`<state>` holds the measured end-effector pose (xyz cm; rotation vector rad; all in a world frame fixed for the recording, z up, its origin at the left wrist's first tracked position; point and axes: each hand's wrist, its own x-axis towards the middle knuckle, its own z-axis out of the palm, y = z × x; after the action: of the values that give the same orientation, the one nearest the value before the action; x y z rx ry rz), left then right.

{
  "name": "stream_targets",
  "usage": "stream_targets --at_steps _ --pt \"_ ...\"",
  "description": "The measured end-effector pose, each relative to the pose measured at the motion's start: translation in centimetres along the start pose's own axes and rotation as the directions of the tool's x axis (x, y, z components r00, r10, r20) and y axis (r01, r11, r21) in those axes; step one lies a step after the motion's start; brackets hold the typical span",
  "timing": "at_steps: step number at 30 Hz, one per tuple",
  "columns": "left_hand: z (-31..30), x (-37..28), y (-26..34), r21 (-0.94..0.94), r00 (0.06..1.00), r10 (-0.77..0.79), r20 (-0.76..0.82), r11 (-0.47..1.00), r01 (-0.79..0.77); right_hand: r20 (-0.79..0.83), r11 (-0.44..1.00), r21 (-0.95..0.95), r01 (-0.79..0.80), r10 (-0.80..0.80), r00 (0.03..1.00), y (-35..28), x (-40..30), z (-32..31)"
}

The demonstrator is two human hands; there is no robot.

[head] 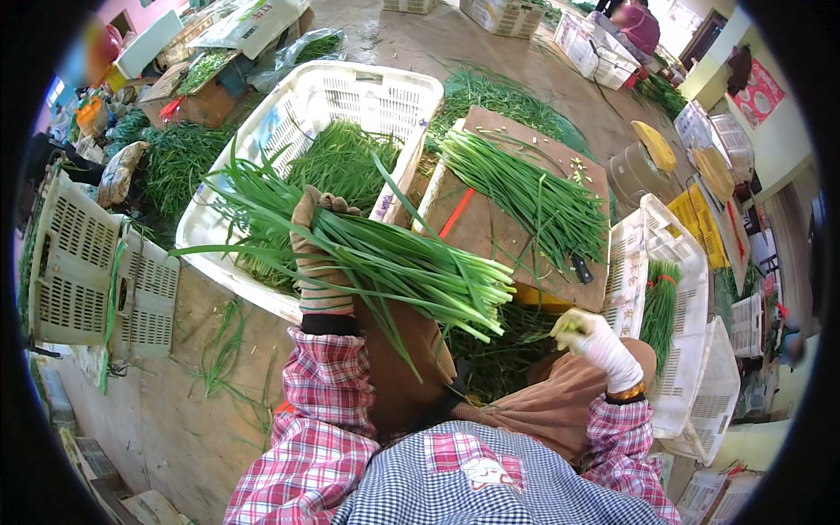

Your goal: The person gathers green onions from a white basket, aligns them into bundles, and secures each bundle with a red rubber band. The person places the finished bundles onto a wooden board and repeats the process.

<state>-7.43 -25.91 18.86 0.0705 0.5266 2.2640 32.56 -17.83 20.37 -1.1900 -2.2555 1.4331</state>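
My left hand (314, 239), in a brown glove with a striped cuff, grips a thick bunch of garlic chives (413, 262). Their pale cut ends point right, and the leaf tips hang over a white plastic crate (410, 92) with more chives (348, 157) inside. My right hand (590, 341), in a pale glove, is above my right knee. It is blurred, with its fingers curled near a thin green strand; whether it holds anything is unclear. Before me, a second pile of chives (525, 197) lies across a brown board (482, 223). The black knife handle (581, 269) shows at the board's near edge.
Loose leaves (505, 348) lie below, between my legs. At right, a white crate (676, 387) contains a tied chive bundle (659, 315). Crates (79, 256) stand at left; greens (184, 164) heap behind them. Farther back, a person (640, 29) sits beside another crate (594, 52).
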Motion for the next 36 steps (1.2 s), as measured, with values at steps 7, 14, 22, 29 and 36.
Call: stream_targets --at_steps 7,14,22,29,36 --pt "1.2 -0.9 -0.2 0.01 0.987 -0.051 0.153 0.999 0.05 -0.049 0.933 -0.305 0.193 -0.218 0.975 -10.0 6.1 4.9" --pt "0.4 0.4 0.3 0.036 0.975 -0.115 0.191 0.993 0.11 -0.043 0.927 -0.254 0.275 -0.294 0.955 -9.1 11.0 8.9" --pt "-2.3 1.6 -0.7 -0.029 0.996 0.068 0.056 0.997 -0.067 -0.232 0.659 0.727 0.194 -0.03 0.972 -3.7 6.6 4.1" --pt "-4.4 2.5 -0.7 0.098 0.968 0.152 -0.2 0.986 -0.135 -0.015 0.847 -0.099 -0.523 0.524 0.852 1.9 -1.0 1.1" --pt "-6.3 2.0 -0.8 0.086 0.993 0.078 0.085 0.993 -0.086 -0.104 0.943 0.33 0.033 0.001 0.995 -1.2 4.2 7.7"
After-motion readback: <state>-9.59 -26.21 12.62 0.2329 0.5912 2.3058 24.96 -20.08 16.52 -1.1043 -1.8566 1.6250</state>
